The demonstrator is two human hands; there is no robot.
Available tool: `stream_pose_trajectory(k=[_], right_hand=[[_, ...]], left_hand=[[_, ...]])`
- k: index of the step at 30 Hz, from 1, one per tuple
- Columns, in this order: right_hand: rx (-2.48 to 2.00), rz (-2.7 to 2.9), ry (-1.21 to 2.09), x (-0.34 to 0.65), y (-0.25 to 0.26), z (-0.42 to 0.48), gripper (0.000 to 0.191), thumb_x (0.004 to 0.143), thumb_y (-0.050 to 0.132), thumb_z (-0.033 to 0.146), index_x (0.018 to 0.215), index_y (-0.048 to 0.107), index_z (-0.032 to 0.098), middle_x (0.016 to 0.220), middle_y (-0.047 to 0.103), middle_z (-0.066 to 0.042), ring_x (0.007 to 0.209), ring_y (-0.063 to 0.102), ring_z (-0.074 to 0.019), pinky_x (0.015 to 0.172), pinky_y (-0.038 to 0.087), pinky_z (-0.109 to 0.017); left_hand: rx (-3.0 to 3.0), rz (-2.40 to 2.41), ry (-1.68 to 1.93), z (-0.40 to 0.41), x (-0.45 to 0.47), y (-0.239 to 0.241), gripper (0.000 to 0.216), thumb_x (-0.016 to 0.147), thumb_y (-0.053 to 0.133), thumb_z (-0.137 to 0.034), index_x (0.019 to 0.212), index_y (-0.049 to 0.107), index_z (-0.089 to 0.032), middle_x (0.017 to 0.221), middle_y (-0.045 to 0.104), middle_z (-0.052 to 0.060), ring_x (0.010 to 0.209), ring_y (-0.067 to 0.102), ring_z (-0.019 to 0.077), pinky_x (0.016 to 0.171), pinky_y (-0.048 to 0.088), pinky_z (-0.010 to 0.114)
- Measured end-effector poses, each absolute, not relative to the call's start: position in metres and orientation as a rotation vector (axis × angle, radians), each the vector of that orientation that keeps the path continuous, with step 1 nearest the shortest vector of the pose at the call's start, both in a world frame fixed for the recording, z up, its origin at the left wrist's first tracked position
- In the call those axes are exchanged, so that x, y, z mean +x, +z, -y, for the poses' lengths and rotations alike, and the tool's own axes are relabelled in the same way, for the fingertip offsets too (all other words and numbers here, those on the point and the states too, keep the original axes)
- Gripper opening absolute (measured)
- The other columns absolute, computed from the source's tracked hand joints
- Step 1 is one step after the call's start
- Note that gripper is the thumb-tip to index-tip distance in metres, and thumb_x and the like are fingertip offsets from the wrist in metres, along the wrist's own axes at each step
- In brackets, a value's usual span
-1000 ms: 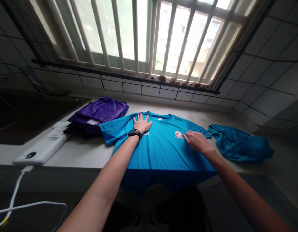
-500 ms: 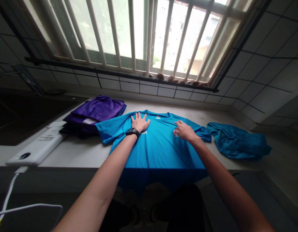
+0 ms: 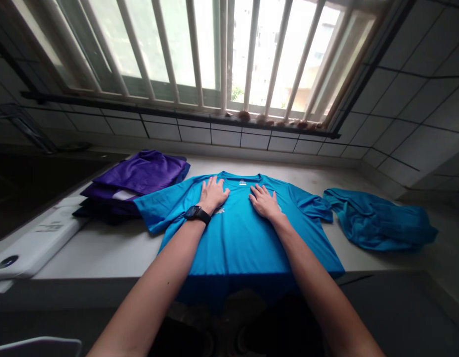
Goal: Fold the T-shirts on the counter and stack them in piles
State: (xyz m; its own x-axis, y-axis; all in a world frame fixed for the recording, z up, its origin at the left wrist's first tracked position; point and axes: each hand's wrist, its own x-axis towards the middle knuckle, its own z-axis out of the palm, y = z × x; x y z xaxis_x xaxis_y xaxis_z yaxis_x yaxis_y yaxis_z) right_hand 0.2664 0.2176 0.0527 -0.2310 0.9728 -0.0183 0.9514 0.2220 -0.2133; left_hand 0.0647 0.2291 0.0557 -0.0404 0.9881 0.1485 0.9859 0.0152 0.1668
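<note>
A blue T-shirt [image 3: 244, 243] lies spread front-up on the pale counter [image 3: 102, 248], its hem hanging over the near edge. My left hand [image 3: 213, 194], with a black watch on the wrist, lies flat with fingers spread on the shirt's chest just left of the collar. My right hand [image 3: 264, 202] lies flat beside it, fingers stretched out on the chest right of the collar. Neither hand holds anything.
A stack of folded purple garments [image 3: 140, 176] sits left of the shirt. A crumpled blue garment [image 3: 378, 223] lies to the right. A white power strip [image 3: 32, 243] rests at the counter's left, by a dark sink. Tiled walls and a barred window stand behind.
My right hand slid left across the chest, from near the right sleeve to just beside my left hand. My left hand stayed in place. The view shifted slightly.
</note>
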Motion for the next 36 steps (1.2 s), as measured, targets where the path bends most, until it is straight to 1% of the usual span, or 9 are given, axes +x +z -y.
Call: stream_pose_trajectory(k=[4, 7, 9, 12, 15, 18, 29, 33, 36], right_hand=[[-1.848, 2.199, 0.2, 0.274, 0.056, -0.224, 0.054, 0.107, 0.04, 0.037, 0.159, 0.047, 0.023, 0.171, 0.037, -0.011, 0.158, 0.033, -0.0294, 0.127, 0.022, -0.064], [-1.885, 2.061, 0.16, 0.282, 0.057, -0.227, 0.053, 0.105, 0.041, 0.034, 0.155, 0.052, 0.02, 0.166, 0.045, -0.013, 0.151, 0.043, -0.0305, 0.126, 0.026, -0.062], [-1.907, 2.053, 0.177, 0.284, 0.055, -0.228, 0.052, 0.104, 0.043, 0.035, 0.153, 0.055, 0.02, 0.165, 0.047, -0.014, 0.149, 0.045, -0.0314, 0.126, 0.029, -0.061], [-1.915, 2.117, 0.207, 0.284, 0.051, -0.227, 0.051, 0.104, 0.044, 0.035, 0.15, 0.059, 0.022, 0.165, 0.047, -0.013, 0.15, 0.044, -0.0315, 0.125, 0.031, -0.059], [-1.918, 2.162, 0.208, 0.285, 0.049, -0.228, 0.05, 0.104, 0.044, 0.036, 0.148, 0.062, 0.021, 0.163, 0.049, -0.014, 0.149, 0.046, -0.0318, 0.123, 0.035, -0.055], [-1.91, 2.175, 0.2, 0.286, 0.049, -0.23, 0.049, 0.103, 0.046, 0.037, 0.145, 0.064, 0.02, 0.161, 0.051, -0.015, 0.146, 0.05, -0.0321, 0.121, 0.038, -0.052], [-1.867, 2.156, 0.203, 0.287, 0.05, -0.229, 0.044, 0.102, 0.05, 0.034, 0.141, 0.067, 0.02, 0.157, 0.055, -0.015, 0.142, 0.053, -0.032, 0.118, 0.04, -0.047], [-1.873, 2.079, 0.233, 0.291, 0.057, -0.229, 0.046, 0.103, 0.043, 0.03, 0.142, 0.065, 0.018, 0.153, 0.058, -0.015, 0.138, 0.056, -0.0303, 0.117, 0.042, -0.043], [-1.907, 1.981, 0.223, 0.291, 0.068, -0.227, 0.051, 0.1, 0.036, 0.02, 0.142, 0.063, 0.017, 0.148, 0.061, -0.015, 0.134, 0.058, -0.0281, 0.112, 0.045, -0.036]], left_hand=[[2.354, -2.135, 0.299, -0.22, 0.069, 0.07, 0.044, 0.102, 0.04, -0.028, 0.134, 0.068, -0.017, 0.14, 0.067, 0.015, 0.127, 0.064, 0.027, 0.109, 0.049, 0.035], [2.352, -2.201, 0.228, -0.215, 0.071, 0.075, 0.042, 0.105, 0.035, -0.028, 0.124, 0.072, -0.018, 0.128, 0.072, 0.014, 0.119, 0.068, 0.0267, 0.1, 0.053, 0.034], [2.359, -2.186, 0.177, -0.213, 0.072, 0.073, 0.044, 0.107, 0.036, -0.033, 0.132, 0.069, -0.019, 0.136, 0.07, 0.013, 0.127, 0.064, 0.0267, 0.104, 0.051, 0.035], [2.376, -2.096, 0.109, -0.212, 0.07, 0.064, 0.054, 0.108, 0.035, -0.044, 0.153, 0.054, -0.02, 0.159, 0.054, 0.012, 0.147, 0.049, 0.0294, 0.118, 0.042, 0.039], [2.383, -2.024, 0.1, -0.214, 0.067, 0.057, 0.063, 0.109, 0.032, -0.047, 0.161, 0.044, -0.014, 0.168, 0.041, 0.018, 0.156, 0.037, 0.0347, 0.125, 0.035, 0.045], [2.391, -1.98, 0.112, -0.215, 0.064, 0.055, 0.066, 0.108, 0.033, -0.048, 0.161, 0.044, -0.012, 0.167, 0.04, 0.021, 0.156, 0.036, 0.0364, 0.125, 0.036, 0.046], [2.377, -2.028, 0.11, -0.22, 0.064, 0.051, 0.061, 0.108, 0.033, -0.05, 0.16, 0.045, -0.02, 0.167, 0.043, 0.015, 0.155, 0.038, 0.0323, 0.124, 0.035, 0.046], [2.374, -2.032, 0.091, -0.217, 0.065, 0.054, 0.061, 0.108, 0.033, -0.048, 0.161, 0.043, -0.018, 0.168, 0.041, 0.016, 0.156, 0.037, 0.0317, 0.125, 0.033, 0.044], [2.36, -2.047, 0.102, -0.217, 0.065, 0.056, 0.06, 0.108, 0.035, -0.047, 0.16, 0.045, -0.019, 0.168, 0.041, 0.015, 0.156, 0.036, 0.0306, 0.126, 0.032, 0.044]])
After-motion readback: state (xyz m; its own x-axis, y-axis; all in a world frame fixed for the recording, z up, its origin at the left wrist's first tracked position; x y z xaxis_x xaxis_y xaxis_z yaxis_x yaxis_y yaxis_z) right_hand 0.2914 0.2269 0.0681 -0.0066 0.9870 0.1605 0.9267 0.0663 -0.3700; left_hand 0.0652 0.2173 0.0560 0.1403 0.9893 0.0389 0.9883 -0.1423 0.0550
